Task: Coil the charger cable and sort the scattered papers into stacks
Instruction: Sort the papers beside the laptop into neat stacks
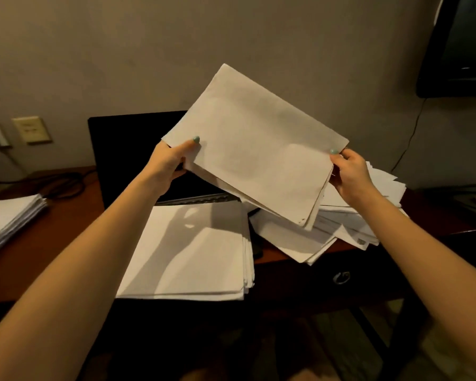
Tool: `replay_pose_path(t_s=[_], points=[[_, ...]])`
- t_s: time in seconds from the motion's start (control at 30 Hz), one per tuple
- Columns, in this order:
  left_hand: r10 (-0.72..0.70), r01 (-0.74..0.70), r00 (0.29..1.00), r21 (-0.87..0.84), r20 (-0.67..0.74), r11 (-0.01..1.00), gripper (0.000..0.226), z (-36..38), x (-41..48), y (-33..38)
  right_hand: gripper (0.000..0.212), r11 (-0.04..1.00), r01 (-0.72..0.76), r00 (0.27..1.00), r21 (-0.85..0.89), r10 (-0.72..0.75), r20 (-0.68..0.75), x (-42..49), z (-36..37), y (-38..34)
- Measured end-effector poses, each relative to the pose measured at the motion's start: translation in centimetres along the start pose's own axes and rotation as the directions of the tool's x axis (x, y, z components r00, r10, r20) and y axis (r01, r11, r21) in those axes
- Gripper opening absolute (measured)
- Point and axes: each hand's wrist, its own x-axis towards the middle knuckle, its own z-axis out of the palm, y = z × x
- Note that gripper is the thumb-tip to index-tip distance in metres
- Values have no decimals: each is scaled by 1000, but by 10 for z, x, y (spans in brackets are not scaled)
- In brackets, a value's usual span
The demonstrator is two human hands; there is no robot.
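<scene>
1. Your left hand (166, 163) and right hand (351, 171) each pinch the sheaf (254, 149), probably to square it up.
2. It's lifted, the neat stack (187, 257) at 6 o'clock below, loose pile (341, 221) at 4.

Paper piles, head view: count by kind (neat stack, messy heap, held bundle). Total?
Neat stacks: 2, middle stack and left stack
Messy heap: 1
Held bundle: 1, gripped by left hand and right hand
Total: 4
</scene>
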Motion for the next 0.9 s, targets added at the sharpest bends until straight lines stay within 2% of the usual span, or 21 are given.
replay_pose_path(t_s=[0.13, 0.27, 0.3, 0.53, 0.63, 0.73, 0.8, 0.83, 0.9], points=[[-54, 54, 998, 2, 42, 999, 47, -42, -23, 1, 21, 999, -4, 994, -52, 10, 108, -12, 15, -11], [-94, 91, 995, 75, 39, 993, 8, -79, -45, -1, 17, 982, 12, 983, -187, 23, 182, -17, 41, -13], [-106, 103, 994, 109, 27, 989, 4, -89, -51, -2, 17, 977, 12, 979, -215, 32, 202, -19, 50, -12], [-253, 264, 965, 286, -75, 921, 16, -156, -100, -8, 17, 924, -25, 900, -381, 187, 394, -41, 101, 14], [-299, 310, 949, 471, -101, 826, 19, -168, -116, -14, 12, 857, 0, 878, -516, 247, 411, -51, 116, 27], [-342, 342, 933, 577, -113, 741, 23, -175, -129, -23, 12, 748, 71, 872, -660, 275, 405, -57, 127, 45], [-364, 348, 925, 624, -108, 699, 32, -180, -137, -31, 8, 653, 147, 879, -743, 259, 401, -63, 131, 55], [-371, 347, 923, 643, -104, 683, 33, -183, -139, -36, 12, 609, 179, 885, -772, 243, 397, -66, 132, 58], [-364, 329, 926, 684, -99, 651, 27, -184, -144, -42, 14, 547, 224, 902, -806, 196, 384, -71, 132, 65]])
